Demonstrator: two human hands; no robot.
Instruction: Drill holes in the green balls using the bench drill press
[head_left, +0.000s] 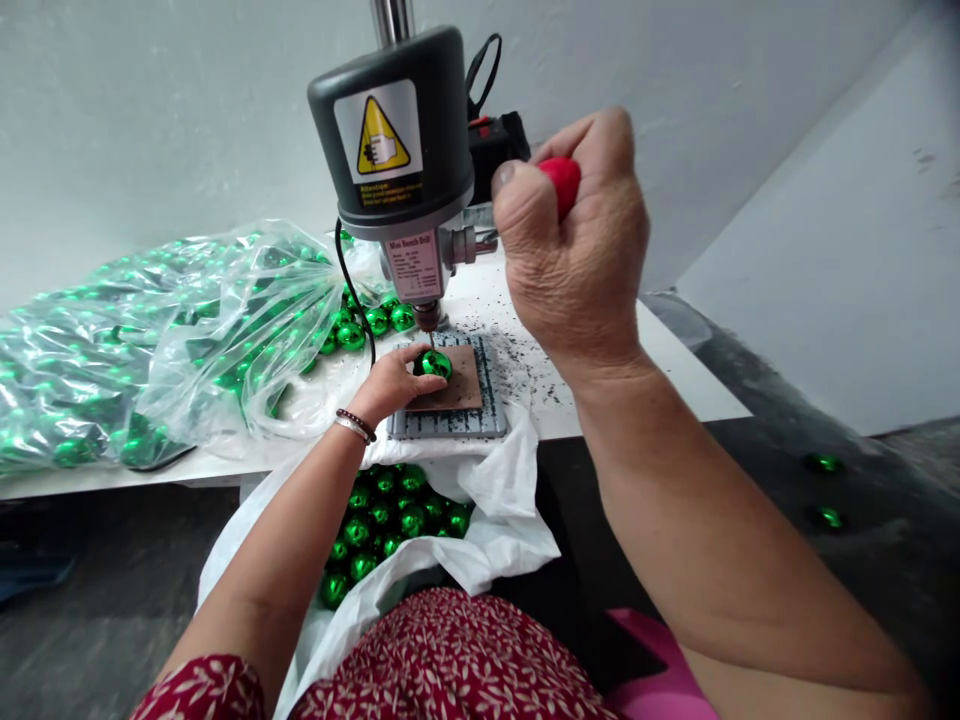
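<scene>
Left hand [397, 383] pinches a green ball [436, 366], right hand [581, 235] curls tight round a red knob [562, 186] — I see dark flecks [531, 358] across the white table [667, 375], centre-right, pale wall [187, 110] above.

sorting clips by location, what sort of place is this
Probably a small workshop: a mini bench drill stands on a white table strewn with dark shavings, and a clear plastic bag and a white sack both hold many shiny green balls.
</scene>
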